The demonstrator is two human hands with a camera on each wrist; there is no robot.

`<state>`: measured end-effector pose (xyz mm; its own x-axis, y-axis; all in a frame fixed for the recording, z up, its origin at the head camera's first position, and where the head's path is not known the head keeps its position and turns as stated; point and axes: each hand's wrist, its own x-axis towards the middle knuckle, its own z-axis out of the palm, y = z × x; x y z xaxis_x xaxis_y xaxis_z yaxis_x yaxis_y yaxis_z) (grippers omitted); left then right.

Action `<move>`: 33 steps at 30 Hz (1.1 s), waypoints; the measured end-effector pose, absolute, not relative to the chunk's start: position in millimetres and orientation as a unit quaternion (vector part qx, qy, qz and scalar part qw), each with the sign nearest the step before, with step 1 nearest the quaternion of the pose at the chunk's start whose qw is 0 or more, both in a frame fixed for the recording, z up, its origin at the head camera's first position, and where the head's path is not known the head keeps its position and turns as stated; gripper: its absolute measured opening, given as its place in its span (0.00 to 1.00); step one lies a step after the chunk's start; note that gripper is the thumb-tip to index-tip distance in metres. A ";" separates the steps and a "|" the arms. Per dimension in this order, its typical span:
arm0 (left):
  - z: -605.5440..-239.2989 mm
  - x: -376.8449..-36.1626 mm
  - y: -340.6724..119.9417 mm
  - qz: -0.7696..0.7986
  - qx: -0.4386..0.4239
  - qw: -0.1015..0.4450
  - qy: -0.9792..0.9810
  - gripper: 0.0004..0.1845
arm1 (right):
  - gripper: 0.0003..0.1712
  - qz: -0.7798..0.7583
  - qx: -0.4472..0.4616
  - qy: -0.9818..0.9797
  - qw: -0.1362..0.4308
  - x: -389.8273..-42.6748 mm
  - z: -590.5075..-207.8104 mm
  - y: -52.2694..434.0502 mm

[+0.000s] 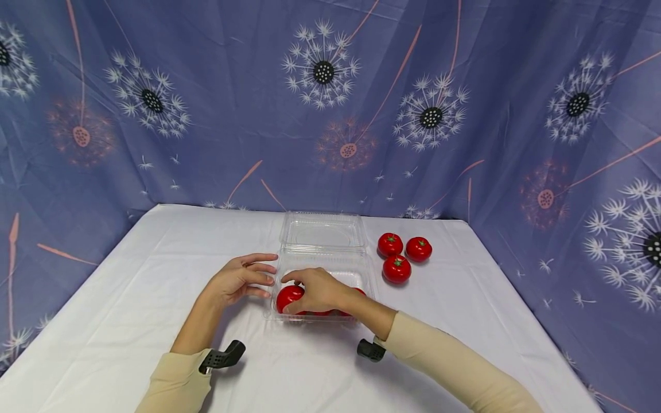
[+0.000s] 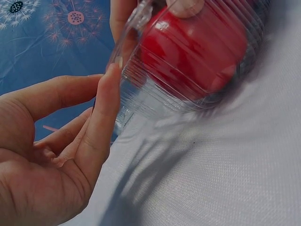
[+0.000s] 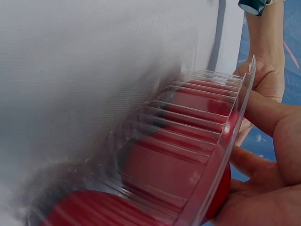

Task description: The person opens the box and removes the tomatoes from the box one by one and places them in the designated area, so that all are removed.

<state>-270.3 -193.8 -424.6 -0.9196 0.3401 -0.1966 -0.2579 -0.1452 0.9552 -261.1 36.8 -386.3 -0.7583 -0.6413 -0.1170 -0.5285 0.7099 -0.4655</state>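
Observation:
A clear plastic clamshell box [image 1: 369, 278] lies on the cloth with its lid folded back. Red tomatoes sit along its near side, partly hidden by the right hand [image 1: 322, 289]. That hand grips the leftmost tomato [image 1: 289, 298] between thumb and fingers, inside the near left corner. Through the ribbed wall, the right wrist view shows tomatoes [image 3: 160, 165] in a row. The left hand [image 1: 237, 281] is at the box's left side, fingers extended, and in the left wrist view a fingertip touches the rim [image 2: 123, 61].
Three more tomatoes with green stems [image 1: 396, 269] stand together to the right of the box. The open lid [image 1: 322, 232] lies behind it. A white cloth [image 1: 129, 321] covers the table, and a blue dandelion-print curtain [image 1: 232, 115] hangs behind and at both sides.

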 end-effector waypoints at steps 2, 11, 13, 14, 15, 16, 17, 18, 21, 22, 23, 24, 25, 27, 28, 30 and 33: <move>-424.9 -270.3 -193.7 0.756 0.035 0.198 0.623 0.36 | 0.34 -0.202 -0.322 0.914 0.141 -261.6 -386.2 36.9; -425.6 -270.1 -194.2 0.759 0.034 0.200 0.618 0.37 | 0.30 -0.202 -0.315 0.916 0.147 -262.4 -386.7 36.3; -426.3 -270.5 -194.2 0.759 0.036 0.199 0.618 0.37 | 0.29 -0.206 -0.313 0.916 0.144 -263.0 -387.6 36.1; -426.7 -270.7 -194.4 0.759 0.037 0.199 0.619 0.37 | 0.29 -0.208 -0.312 0.916 0.143 -263.4 -387.9 35.9; -427.0 -270.9 -194.4 0.758 0.038 0.199 0.619 0.37 | 0.29 -0.211 -0.312 0.915 0.141 -263.8 -388.2 35.8; -427.2 -271.0 -194.3 0.758 0.037 0.199 0.620 0.37 | 0.29 -0.216 -0.312 0.915 0.140 -264.2 -388.3 35.6; -427.6 -271.2 -194.3 0.758 0.036 0.198 0.620 0.37 | 0.29 -0.219 -0.311 0.914 0.140 -264.5 -388.4 35.5; -427.8 -271.5 -194.2 0.758 0.036 0.198 0.621 0.38 | 0.29 -0.222 -0.310 0.914 0.140 -264.8 -388.5 35.4; -429.1 -272.2 -194.1 0.757 0.034 0.198 0.622 0.38 | 0.30 -0.230 -0.303 0.914 0.143 -265.5 -388.1 35.2; -429.4 -272.5 -193.9 0.757 0.033 0.197 0.622 0.38 | 0.30 -0.232 -0.301 0.914 0.145 -265.7 -388.2 35.1; -429.9 -272.9 -193.9 0.756 0.033 0.197 0.623 0.38 | 0.30 -0.233 -0.298 0.914 0.145 -265.9 -388.3 35.0; -430.2 -273.2 -193.9 0.756 0.034 0.197 0.623 0.38 | 0.30 -0.235 -0.295 0.914 0.147 -266.1 -388.3 35.0; -430.4 -273.4 -193.9 0.756 0.034 0.196 0.624 0.38 | 0.30 -0.236 -0.293 0.915 0.147 -266.2 -388.3 34.9; -430.5 -273.7 -193.6 0.756 0.033 0.195 0.624 0.37 | 0.30 -0.239 -0.289 0.915 0.147 -266.5 -388.3 34.8; -430.5 -273.7 -193.8 0.755 0.034 0.195 0.625 0.37 | 0.30 -0.241 -0.287 0.915 0.147 -266.5 -388.1 34.7; -430.3 -273.7 -193.9 0.755 0.032 0.195 0.625 0.37 | 0.30 -0.243 -0.283 0.916 0.147 -266.5 -387.5 34.7; -429.3 -273.7 -194.6 0.753 0.035 0.195 0.627 0.37 | 0.29 -0.245 -0.281 0.916 0.145 -266.3 -385.4 34.8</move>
<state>-273.7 -194.6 -429.3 -0.9215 0.3375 -0.1923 -0.2501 -0.1368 0.9585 -266.3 34.8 -385.4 -0.7998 -0.5864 -0.1285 -0.4438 0.7217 -0.5312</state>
